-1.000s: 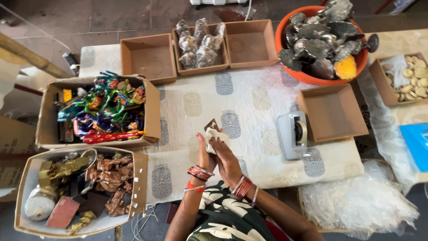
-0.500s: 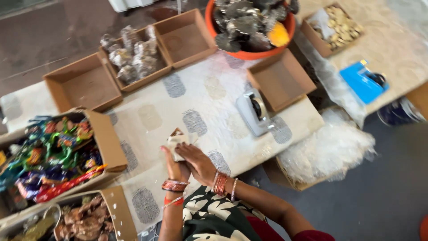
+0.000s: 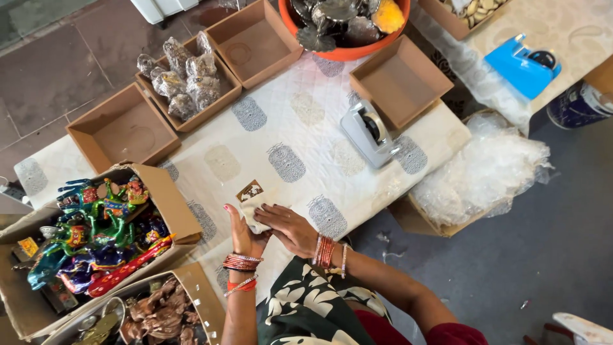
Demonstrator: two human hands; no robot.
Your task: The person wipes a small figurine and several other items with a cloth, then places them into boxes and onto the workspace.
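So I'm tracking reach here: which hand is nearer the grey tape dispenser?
Right. The right hand lies on the small wrapped item, below-left of the grey tape dispenser. The left hand grips the item's far side, farther from it.

A tape dispenser (image 3: 369, 133) is sitting on the table (image 3: 290, 137), right of centre; an empty box (image 3: 401, 80) is lying just beyond it, figurine boxes (image 3: 96, 236) at near left.

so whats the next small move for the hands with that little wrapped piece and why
Probably fold the loose white wrapping over: the left hand cups the small item from below, the right hand presses on top, and its brown patterned end still pokes out uncovered.
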